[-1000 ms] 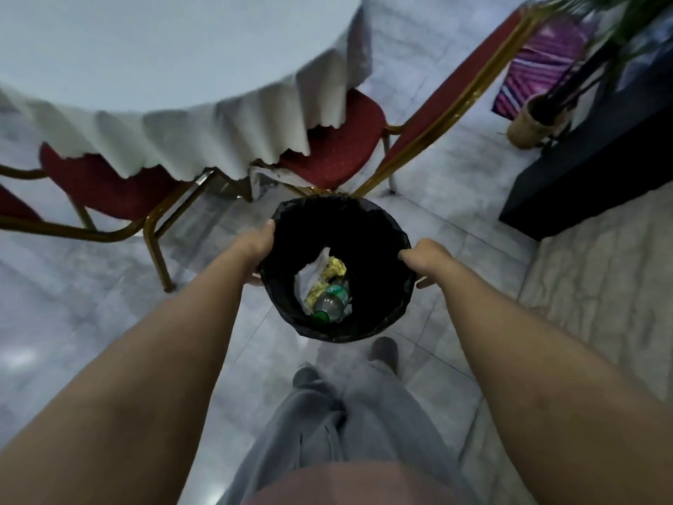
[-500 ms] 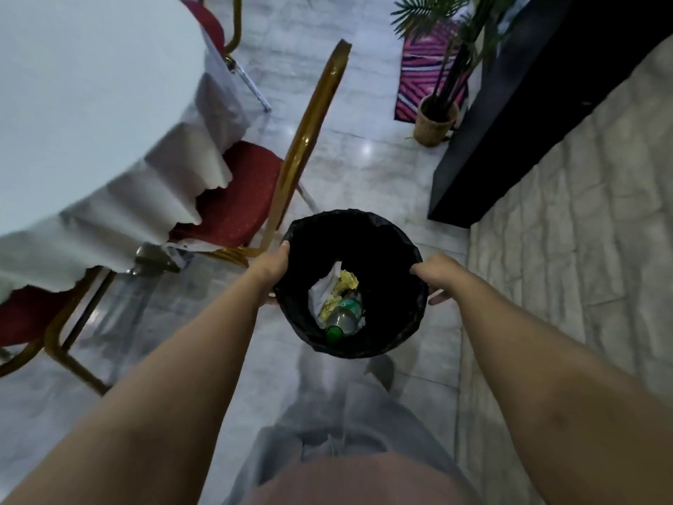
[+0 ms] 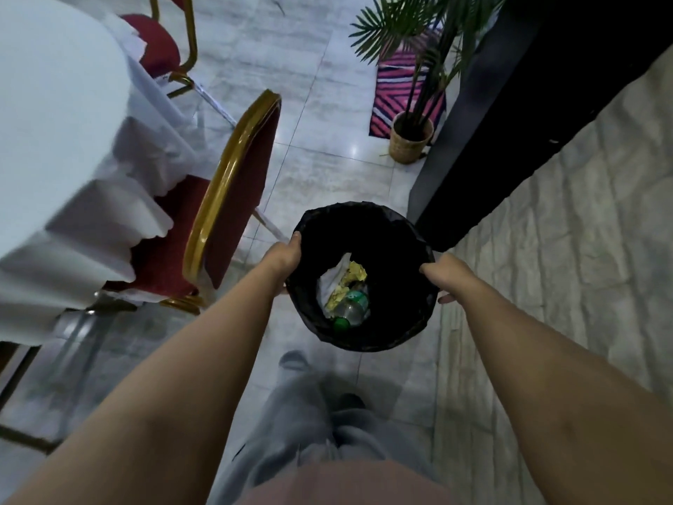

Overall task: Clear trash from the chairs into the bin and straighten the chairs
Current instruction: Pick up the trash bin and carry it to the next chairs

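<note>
Gripping the bin (image 3: 408, 246) by its rim, both hands held it above the floor in front of the person's legs. The left hand (image 3: 282, 257) clasped the rim's left edge, its thumb lying along the top and the other fingers curled out of sight under the outside. The right hand (image 3: 442, 273) clasped the right edge, knuckles over the rim and fingertips (image 3: 446, 298) showing below on the outside. A black liner (image 3: 418, 315) covered the bin's wall and folded over the rim. At the bottom lay crumpled white paper (image 3: 329, 282), a yellow wrapper (image 3: 355, 273) and a clear plastic bottle (image 3: 351, 308) with a green cap (image 3: 341, 323).

Just left of the bin stood a red chair (image 3: 240, 187) with a gold frame, its seat tucked under the hanging edge of a white tablecloth (image 3: 73, 140). A second red chair (image 3: 160, 41) showed at the table's far edge. The floor (image 3: 320, 176) was pale glossy tile; to the right it met a rougher stone-patterned surface (image 3: 582, 249). A dark cabinet (image 3: 510, 140) ran along the right, with a potted palm (image 3: 411, 136) in a woven basket at its near side and a pink striped rug (image 3: 397, 85) behind the pot.
</note>
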The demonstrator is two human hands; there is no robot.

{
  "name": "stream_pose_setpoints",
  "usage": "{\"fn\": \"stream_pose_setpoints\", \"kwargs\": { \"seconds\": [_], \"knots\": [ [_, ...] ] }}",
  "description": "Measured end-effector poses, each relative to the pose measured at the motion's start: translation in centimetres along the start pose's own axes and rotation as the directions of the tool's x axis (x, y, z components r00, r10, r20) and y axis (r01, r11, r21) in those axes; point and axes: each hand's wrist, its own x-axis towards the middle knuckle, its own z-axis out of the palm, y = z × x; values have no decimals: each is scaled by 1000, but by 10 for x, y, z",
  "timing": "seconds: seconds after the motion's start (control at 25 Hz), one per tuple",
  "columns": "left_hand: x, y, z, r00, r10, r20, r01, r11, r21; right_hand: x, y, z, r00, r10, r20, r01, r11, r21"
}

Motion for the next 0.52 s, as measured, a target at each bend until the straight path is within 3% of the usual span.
{"fn": "stream_pose_setpoints", "kwargs": {
  "seconds": [0.36,0.52],
  "knots": [
    [121,145,11,1000,20,-19,-19,998,63,126,-94,-68,988,121,-97,-116,992,55],
    [171,207,11,995,57,-82,-53,997,60,174,-148,-97,979,119,-164,-123,992,-14]
  ]
}}
